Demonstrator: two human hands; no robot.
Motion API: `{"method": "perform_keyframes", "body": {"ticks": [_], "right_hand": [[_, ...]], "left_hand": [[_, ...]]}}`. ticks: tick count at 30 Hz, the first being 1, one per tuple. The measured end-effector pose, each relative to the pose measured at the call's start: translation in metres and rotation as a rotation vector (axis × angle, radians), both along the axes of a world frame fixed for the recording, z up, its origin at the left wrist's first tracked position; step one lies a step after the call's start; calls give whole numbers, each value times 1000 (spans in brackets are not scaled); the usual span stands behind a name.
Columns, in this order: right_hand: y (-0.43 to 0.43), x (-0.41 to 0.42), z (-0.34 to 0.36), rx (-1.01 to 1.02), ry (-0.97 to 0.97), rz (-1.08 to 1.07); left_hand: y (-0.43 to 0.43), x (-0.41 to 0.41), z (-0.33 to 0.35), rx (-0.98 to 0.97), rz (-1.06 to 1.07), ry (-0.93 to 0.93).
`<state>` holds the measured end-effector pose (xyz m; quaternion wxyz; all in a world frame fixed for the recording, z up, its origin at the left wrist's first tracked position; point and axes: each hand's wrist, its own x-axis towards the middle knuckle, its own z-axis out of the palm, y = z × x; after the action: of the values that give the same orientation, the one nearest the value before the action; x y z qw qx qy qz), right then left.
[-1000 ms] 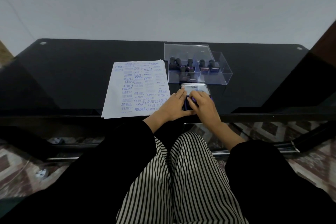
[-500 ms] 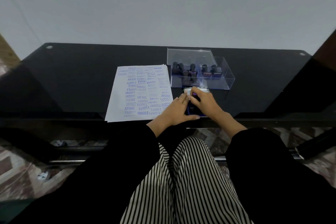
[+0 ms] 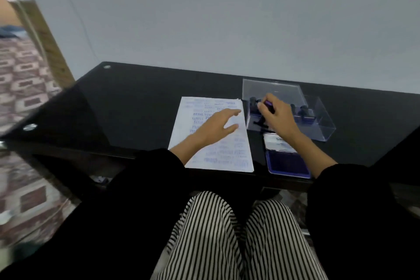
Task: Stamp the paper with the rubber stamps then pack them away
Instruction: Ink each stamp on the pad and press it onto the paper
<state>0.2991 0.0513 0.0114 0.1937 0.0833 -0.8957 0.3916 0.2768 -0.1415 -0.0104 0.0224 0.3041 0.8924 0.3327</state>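
Rubber stamp point(image 3: 269, 103) is sitting pinched in our right hand point(image 3: 276, 118) at the clear box point(image 3: 322, 120), while our left hand point(image 3: 216, 128), fingers spread, is hovering over the paper point(image 3: 227, 157). Both hands have left the ink pad point(image 3: 288, 162), now lying open, so we are judging that inking comes next.

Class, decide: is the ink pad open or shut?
Open. The ink pad shows its bare purple surface, with its lid folded back.

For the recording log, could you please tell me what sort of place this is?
Probably a home room with a work desk: a black glass table against a plain wall, patterned floor tiles, and stamped paper laid out.
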Motion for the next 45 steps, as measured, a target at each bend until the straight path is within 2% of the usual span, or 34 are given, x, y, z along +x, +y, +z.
{"method": "perform_keyframes", "body": {"ticks": [3, 8, 15, 22, 34, 45], "right_hand": [[-38, -28, 9, -21, 12, 76], [-94, -78, 6, 69, -41, 222], [-140, -137, -12, 143, -100, 224], [-160, -170, -41, 211, -143, 255], [-171, -176, -55, 356, -111, 240], [-176, -172, -68, 362, -76, 191]], "left_hand": [[-37, -23, 1, 63, 126, 39], [-95, -63, -10, 82, 300, 42], [-128, -101, -36, 13, 420, 81], [-125, -118, -61, -112, 405, 22], [-129, -123, -74, -319, 369, 34], [-129, -123, -76, -374, 362, 67]]}}
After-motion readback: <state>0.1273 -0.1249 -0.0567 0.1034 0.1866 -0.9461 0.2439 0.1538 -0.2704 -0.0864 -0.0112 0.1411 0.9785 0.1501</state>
